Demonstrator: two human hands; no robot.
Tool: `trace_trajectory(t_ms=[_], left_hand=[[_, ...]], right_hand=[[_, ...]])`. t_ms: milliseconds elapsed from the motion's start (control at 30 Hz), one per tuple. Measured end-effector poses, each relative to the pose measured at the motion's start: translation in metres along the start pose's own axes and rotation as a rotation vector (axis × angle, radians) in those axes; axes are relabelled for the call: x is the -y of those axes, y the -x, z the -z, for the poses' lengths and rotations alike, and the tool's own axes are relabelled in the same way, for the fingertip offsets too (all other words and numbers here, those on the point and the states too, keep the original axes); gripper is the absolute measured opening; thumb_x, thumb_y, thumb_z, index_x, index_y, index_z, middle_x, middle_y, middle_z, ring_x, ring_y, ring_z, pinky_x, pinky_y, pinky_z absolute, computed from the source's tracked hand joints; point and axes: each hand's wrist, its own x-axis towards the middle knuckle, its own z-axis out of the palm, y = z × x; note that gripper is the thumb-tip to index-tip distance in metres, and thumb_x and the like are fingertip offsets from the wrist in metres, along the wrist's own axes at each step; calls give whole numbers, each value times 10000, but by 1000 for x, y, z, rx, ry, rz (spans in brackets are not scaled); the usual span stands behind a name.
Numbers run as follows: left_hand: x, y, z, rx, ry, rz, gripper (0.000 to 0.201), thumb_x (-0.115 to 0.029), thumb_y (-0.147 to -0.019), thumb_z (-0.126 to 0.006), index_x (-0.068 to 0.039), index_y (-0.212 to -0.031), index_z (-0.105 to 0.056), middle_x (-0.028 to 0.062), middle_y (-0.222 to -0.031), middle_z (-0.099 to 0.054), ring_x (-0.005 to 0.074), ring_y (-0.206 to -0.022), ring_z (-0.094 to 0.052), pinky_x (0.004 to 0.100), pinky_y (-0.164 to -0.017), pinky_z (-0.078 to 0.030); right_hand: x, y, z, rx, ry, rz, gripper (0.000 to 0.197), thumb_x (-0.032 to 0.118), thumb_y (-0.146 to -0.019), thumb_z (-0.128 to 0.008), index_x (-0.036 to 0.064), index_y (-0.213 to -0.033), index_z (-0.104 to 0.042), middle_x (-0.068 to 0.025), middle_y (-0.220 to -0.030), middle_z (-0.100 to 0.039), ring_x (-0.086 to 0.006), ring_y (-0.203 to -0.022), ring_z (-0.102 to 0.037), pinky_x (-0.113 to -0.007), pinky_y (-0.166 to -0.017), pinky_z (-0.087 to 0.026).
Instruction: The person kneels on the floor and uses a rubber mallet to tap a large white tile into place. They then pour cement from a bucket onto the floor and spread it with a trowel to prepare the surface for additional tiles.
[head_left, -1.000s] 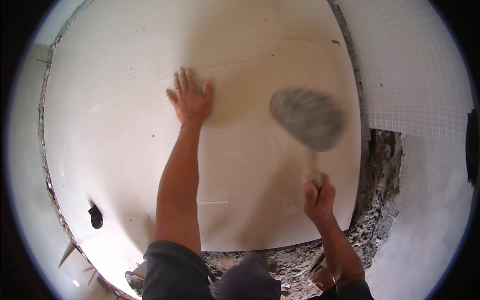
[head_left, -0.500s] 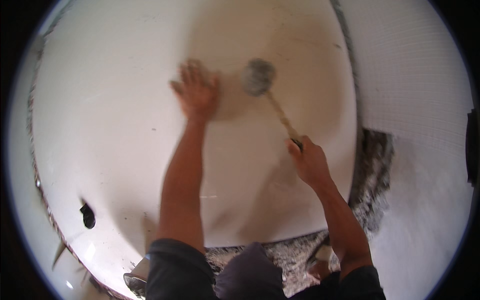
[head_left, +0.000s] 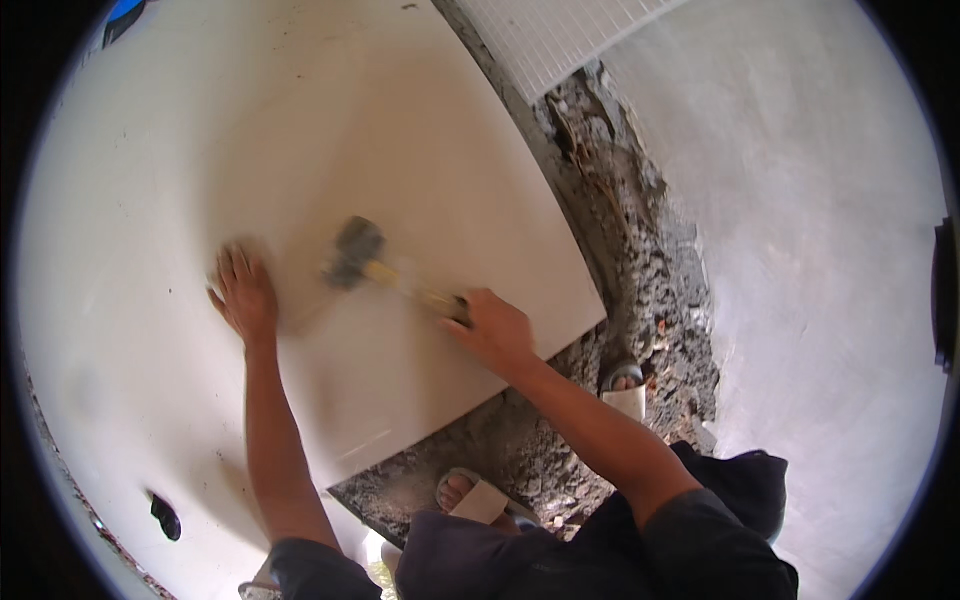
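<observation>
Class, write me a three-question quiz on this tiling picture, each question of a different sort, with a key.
1. True or false: the left hand lies flat on the large pale tile.
2. Which hand grips the mallet? A) left B) right C) both
3. Fill in: beyond the tile's lower right edge lies rough grey ____.

Key: 1. True. 2. B, the right hand is closed around the yellowish handle; the dark mallet head is blurred near the left hand. 3. Rubble or mortar bed, where the person's sandalled feet stand.
</observation>
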Motion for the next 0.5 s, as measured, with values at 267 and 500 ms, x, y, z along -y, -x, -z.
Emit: trace_trajectory(t_ms=[267,500], left_hand=[[41,287,74,120,538,15,407,-210,-923,-600,24,-1253,-557,225,-1249,-589,392,-1200,-529,512,-1058,-342],[33,439,131,309,637,545,397,-289,-916,-605,-49,-1232,-598,218,-1254,-584,362,-1178,-550,416,-1007,-430]], right_hand=[[18,-22,-37,-119,13,231,362,360,-793,-705,75,-990,-596,-126,-931,-593,-312,-891,-591,-436,-768,-488],[-2,-49,-3,52,74,445,344,322,-772,-697,-3,-861,-627,-190,-874,-617,-379,-857,-595,-498,-758,-463]])
